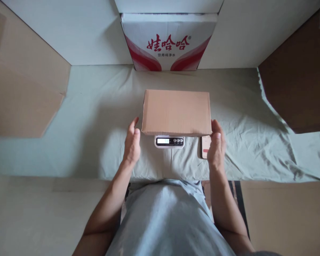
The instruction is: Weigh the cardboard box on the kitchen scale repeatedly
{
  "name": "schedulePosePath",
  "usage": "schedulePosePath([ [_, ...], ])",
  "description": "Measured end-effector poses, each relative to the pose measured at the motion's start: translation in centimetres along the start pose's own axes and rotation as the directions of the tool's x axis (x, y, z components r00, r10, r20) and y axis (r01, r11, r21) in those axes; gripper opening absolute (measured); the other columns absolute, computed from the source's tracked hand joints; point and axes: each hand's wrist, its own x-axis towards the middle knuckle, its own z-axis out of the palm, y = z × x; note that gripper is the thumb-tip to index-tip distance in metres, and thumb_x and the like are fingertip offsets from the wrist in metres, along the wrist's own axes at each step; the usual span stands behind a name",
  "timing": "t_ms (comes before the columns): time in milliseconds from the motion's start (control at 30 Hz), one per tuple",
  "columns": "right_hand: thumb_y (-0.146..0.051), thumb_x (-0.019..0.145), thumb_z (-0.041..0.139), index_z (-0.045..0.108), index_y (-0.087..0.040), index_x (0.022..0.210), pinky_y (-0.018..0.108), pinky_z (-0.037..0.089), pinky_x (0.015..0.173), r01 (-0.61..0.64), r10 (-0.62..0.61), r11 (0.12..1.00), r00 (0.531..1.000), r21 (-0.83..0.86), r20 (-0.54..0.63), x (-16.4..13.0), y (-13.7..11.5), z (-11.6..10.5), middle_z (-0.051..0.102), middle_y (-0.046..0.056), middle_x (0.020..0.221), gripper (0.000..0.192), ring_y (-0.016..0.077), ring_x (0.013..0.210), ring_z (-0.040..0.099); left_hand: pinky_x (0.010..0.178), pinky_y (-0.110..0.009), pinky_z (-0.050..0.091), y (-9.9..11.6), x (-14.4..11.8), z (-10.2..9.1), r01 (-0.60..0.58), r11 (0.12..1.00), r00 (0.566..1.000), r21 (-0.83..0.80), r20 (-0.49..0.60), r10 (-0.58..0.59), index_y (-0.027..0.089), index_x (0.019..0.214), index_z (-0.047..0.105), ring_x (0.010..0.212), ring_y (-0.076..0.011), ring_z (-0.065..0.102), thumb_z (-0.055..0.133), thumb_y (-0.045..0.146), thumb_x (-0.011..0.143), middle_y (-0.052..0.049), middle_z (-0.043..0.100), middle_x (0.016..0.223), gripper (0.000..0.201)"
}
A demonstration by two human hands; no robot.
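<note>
A plain brown cardboard box (176, 112) rests on a small white kitchen scale (169, 142), covering most of it. The scale's lit display and its round buttons show below the box's near edge; the digits are too small to read surely. My left hand (132, 144) is open beside the box's left side, with a narrow gap between them. At the right side, my right hand (217, 144) is open too, its fingers stretched along the box's near corner; whether it touches I cannot tell. A phone (205, 147) lies partly hidden between the box and my right hand.
A pale green cloth (96, 149) covers the table. Upright at the back stands a white and red carton (170, 42) with Chinese lettering. Large brown cardboard pieces stand at the left (24, 78) and right (296, 71). The table's front edge runs close to my body.
</note>
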Motion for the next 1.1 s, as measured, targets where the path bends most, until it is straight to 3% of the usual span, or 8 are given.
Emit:
schedulePosePath([
  [167,-0.046,0.093,0.041,0.055,-0.024,0.131,0.05,0.045,0.102,0.096,-0.094,0.995,0.981,0.005,-0.171,-1.3,0.9,-2.5,0.064,0.011,0.129,0.047,0.0253,0.122,0.06,0.107,-0.038,0.044,-1.7,-1.2,-2.4,-0.002,0.998,0.989,0.061,-0.148,0.011,0.021,0.112,0.065,0.124,-0.0214,0.057,0.053,0.041,0.09,-0.009,0.062,0.128,0.033],
  [267,-0.043,0.091,0.044,0.066,-0.018,0.111,0.041,0.049,0.088,0.083,-0.099,0.994,0.952,-0.065,-0.29,-2.3,1.6,-4.1,0.069,0.008,0.104,0.039,0.0206,0.097,0.066,0.092,-0.031,0.05,-3.2,-2.5,-3.6,0.045,0.999,0.971,0.028,-0.235,-0.037,0.019,0.095,0.068,0.102,-0.0165,0.064,0.06,0.023,0.08,-0.005,0.067,0.107,0.017],
  [367,-0.039,0.088,0.047,0.066,-0.017,0.074,0.03,0.043,0.069,0.004,-0.065,0.985,0.935,-0.174,-0.35,-3.1,2.6,-5.5,0.059,0.0,0.069,0.032,0.0134,0.067,0.055,0.067,-0.024,0.045,-4.4,-3.7,-4.5,-0.027,0.999,0.949,-0.036,-0.314,0.014,0.017,0.061,0.057,0.067,-0.0098,0.057,0.051,0.008,0.067,0.002,0.058,0.066,0.012],
  [433,-0.037,0.086,0.048,0.06,-0.018,0.063,0.028,0.037,0.062,-0.056,-0.025,0.974,0.938,-0.221,-0.346,-3.6,3.1,-6.1,0.051,-0.002,0.059,0.032,0.0119,0.06,0.049,0.056,-0.022,0.036,-4.8,-4.2,-4.8,-0.111,0.99,0.943,-0.089,-0.324,0.077,0.017,0.049,0.043,0.054,-0.0078,0.046,0.045,0.005,0.059,0.004,0.045,0.052,0.016],
  [567,-0.039,0.083,0.049,0.059,-0.018,0.06,0.028,0.036,0.062,-0.113,0.026,0.958,0.95,-0.263,-0.311,-4.1,3.6,-6.3,0.052,-0.002,0.057,0.032,0.0122,0.059,0.049,0.051,-0.023,0.028,-4.8,-4.5,-4.9,-0.142,0.982,0.947,-0.128,-0.307,0.097,0.017,0.047,0.036,0.048,-0.007,0.037,0.042,0.004,0.056,0.005,0.038,0.047,0.017],
  [833,-0.042,0.085,0.049,0.061,-0.018,0.064,0.028,0.039,0.063,-0.067,-0.019,0.94,0.969,-0.335,-0.245,-4.5,4.2,-5.9,0.059,0.0,0.061,0.033,0.0131,0.061,0.054,0.05,-0.023,0.025,-4.4,-4.4,-4.5,-0.121,0.985,0.954,-0.123,-0.288,0.081,0.017,0.048,0.035,0.048,-0.0067,0.035,0.042,0.004,0.056,0.005,0.036,0.048,0.017],
  [1000,-0.039,0.085,0.051,0.063,-0.018,0.068,0.028,0.04,0.066,-0.06,-0.017,0.943,0.974,-0.328,-0.228,-4.5,4.2,-6.0,0.061,0.0,0.066,0.03,0.0133,0.065,0.055,0.051,-0.023,0.028,-4.7,-4.6,-4.6,-0.087,0.991,0.961,-0.103,-0.27,0.057,0.018,0.048,0.036,0.049,-0.0072,0.037,0.043,0.005,0.058,0.005,0.037,0.048,0.017],
  [1100,-0.035,0.083,0.056,0.068,-0.018,0.08,0.03,0.043,0.072,-0.066,0.012,0.977,0.967,-0.204,-0.253,-4.0,3.4,-5.4,0.065,0.001,0.075,0.021,0.0138,0.072,0.059,0.059,-0.023,0.039,-4.3,-4.2,-4.3,-0.033,0.998,0.971,-0.048,-0.24,0.021,0.017,0.053,0.047,0.058,-0.0083,0.047,0.048,0.005,0.065,0.004,0.048,0.056,0.017],
])
